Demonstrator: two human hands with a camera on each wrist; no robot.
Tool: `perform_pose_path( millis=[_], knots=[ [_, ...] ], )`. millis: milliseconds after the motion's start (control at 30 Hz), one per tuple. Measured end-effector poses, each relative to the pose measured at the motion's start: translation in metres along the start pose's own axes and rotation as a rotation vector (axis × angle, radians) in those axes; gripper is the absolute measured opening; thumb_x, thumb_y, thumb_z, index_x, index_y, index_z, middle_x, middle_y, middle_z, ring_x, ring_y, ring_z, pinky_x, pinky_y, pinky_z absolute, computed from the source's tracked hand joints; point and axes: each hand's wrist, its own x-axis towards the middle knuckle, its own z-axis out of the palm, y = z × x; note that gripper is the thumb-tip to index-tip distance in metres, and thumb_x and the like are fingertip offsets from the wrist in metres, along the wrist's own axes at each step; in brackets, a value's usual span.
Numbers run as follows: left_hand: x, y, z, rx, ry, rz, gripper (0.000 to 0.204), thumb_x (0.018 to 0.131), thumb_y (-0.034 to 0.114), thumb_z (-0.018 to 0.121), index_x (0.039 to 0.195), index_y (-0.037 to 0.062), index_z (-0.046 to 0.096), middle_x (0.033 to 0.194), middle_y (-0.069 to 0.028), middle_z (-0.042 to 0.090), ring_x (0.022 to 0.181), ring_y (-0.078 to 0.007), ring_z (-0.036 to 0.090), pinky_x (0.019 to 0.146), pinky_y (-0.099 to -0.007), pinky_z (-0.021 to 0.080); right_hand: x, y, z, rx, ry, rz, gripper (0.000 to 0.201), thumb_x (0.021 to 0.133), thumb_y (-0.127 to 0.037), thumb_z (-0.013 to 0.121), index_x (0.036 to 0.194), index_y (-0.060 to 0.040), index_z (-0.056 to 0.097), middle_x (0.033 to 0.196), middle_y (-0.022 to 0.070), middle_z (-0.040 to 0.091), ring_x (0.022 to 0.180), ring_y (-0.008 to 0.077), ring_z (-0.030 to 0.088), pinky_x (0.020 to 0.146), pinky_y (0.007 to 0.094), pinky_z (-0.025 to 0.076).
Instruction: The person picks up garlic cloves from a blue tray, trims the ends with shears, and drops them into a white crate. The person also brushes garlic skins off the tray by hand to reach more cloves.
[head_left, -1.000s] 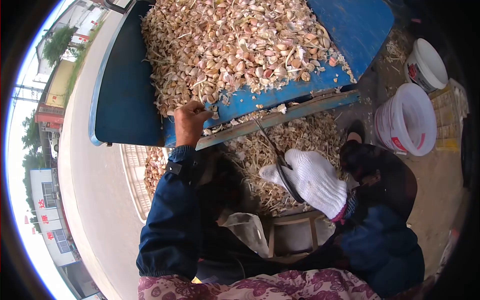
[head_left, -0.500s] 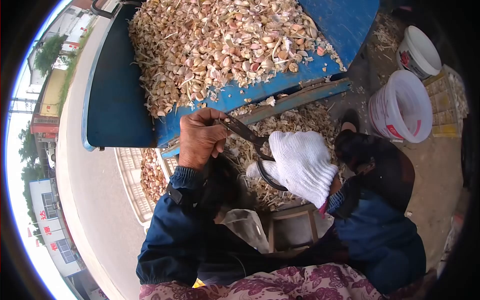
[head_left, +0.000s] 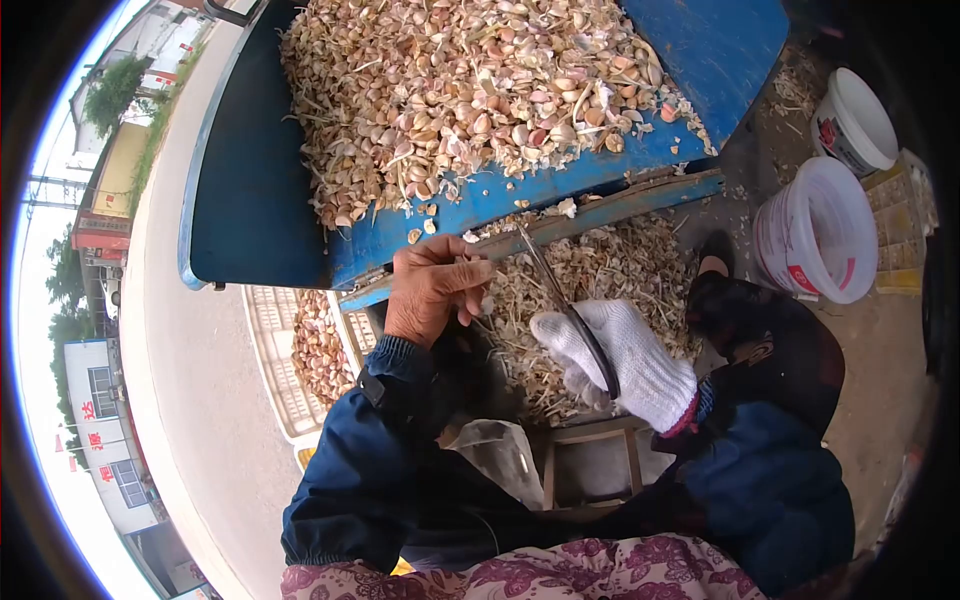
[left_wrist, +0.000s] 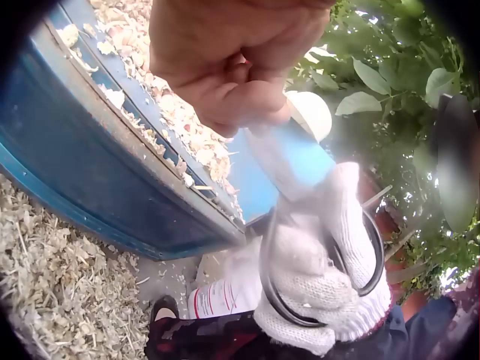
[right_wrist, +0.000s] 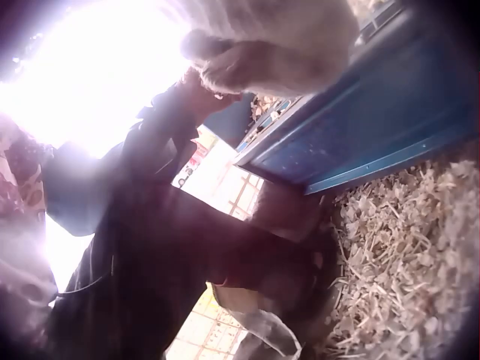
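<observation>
My bare left hand (head_left: 432,290) is raised in front of the blue metal tray (head_left: 250,225), thumb and forefinger pinched together. A small whitish bit of garlic (head_left: 470,237) shows at its fingertips; most of what they pinch is hidden. A big heap of garlic cloves (head_left: 470,100) fills the tray. My right hand (head_left: 635,365), in a white knitted glove, grips scissors (head_left: 548,272) by their dark looped handles. The blades look nearly together and point up and away toward the tray lip. In the left wrist view the scissor handles (left_wrist: 271,289) loop around the gloved fingers.
Below the tray lip lies a pile of dry skins and stems (head_left: 540,370). A white crate (head_left: 270,350) with cloves stands at left. Two white buckets, one nearer (head_left: 815,235) and one farther (head_left: 860,125), stand at right, beside a yellow crate (head_left: 900,225).
My left hand came back from the cloves at the tray's edge to the scissor tips, then drew slightly apart from them. The scissors went from spread handles to nearly closed.
</observation>
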Motion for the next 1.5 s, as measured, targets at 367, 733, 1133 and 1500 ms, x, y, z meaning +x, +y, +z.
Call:
perform_pose_path(
  millis=[367,733,1133,1500],
  knots=[
    [0.109,-0.005,-0.065,0.861,0.489,0.436,0.016,0.079,0.012,0.068,0.074,-0.0033,0.071,0.049,-0.0057,0.058,0.042,-0.0096,0.052,0.043,-0.0274,0.041,0.003,-0.005,-0.015,-0.313,0.066,-0.152,0.047,0.088,-0.047,0.066,0.075,-0.0021,0.060,0.053,0.0018,0.053,0.043,0.0092,0.052,0.038,0.0244,0.042],
    [0.114,-0.018,-0.067,1.359,0.354,0.513,0.016,0.080,0.013,0.064,0.087,-0.0007,0.068,0.090,-0.0228,0.062,0.084,-0.0377,0.062,0.076,-0.0464,0.048,0.001,-0.002,-0.023,-0.280,0.059,-0.221,0.049,0.088,-0.047,0.065,0.073,-0.0010,0.060,0.052,0.0043,0.055,0.042,0.0102,0.054,0.038,0.0255,0.043],
    [0.075,0.007,-0.064,0.266,0.215,0.163,0.016,0.085,0.002,0.062,0.097,-0.0065,0.059,0.084,-0.0135,0.065,0.073,-0.0200,0.067,0.059,-0.0264,0.051,0.023,0.003,-0.005,-0.712,0.305,-0.571,0.061,0.086,-0.059,0.059,0.063,-0.0026,0.057,0.050,0.0133,0.051,0.049,0.0254,0.056,0.050,0.0396,0.043],
    [0.034,-0.001,-0.018,-0.270,-0.147,0.083,0.015,0.084,-0.002,0.067,0.097,-0.0052,0.059,0.080,-0.0165,0.067,0.060,-0.0179,0.063,0.054,-0.0229,0.048,0.021,0.001,0.010,-0.841,0.318,-0.605,0.068,0.082,-0.068,0.056,0.067,-0.0012,0.055,0.056,0.0202,0.055,0.056,0.0371,0.060,0.051,0.0445,0.046]
  ],
)
